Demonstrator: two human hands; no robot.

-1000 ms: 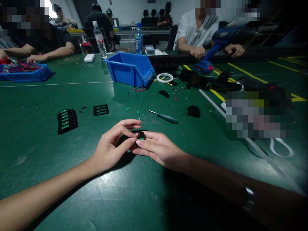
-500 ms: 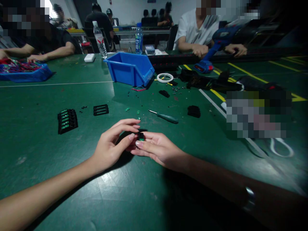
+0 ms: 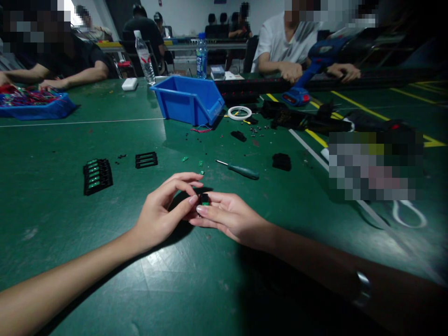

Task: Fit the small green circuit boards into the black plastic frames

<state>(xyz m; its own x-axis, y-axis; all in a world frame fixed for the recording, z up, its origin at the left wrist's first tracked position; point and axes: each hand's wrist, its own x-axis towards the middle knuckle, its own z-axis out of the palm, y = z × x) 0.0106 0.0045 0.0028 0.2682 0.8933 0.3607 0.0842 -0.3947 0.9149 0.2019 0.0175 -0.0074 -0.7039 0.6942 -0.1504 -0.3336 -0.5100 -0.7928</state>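
Observation:
Between my two hands is a small black and green part (image 3: 205, 199). My right hand (image 3: 231, 213) is closed around it, the thumb resting on its near side. My left hand (image 3: 164, 207) touches its left side with thumb and index finger pinched together; whatever lies between those fingertips is too small to make out. Beyond the hands lie small green boards (image 3: 200, 164) and a screwdriver (image 3: 243, 171) with a green handle. A black frame (image 3: 146, 160) and a black rack holding green boards (image 3: 98, 176) lie to the left.
A blue bin (image 3: 189, 100), a white ring (image 3: 240, 113) and scattered screws (image 3: 257, 131) are farther back. On the right are a black block (image 3: 281, 162) and a blue power drill (image 3: 297, 93). People sit across the green table (image 3: 140, 289).
My left index finger has bent in toward the thumb at the part's left side. My right hand has stayed nearly still.

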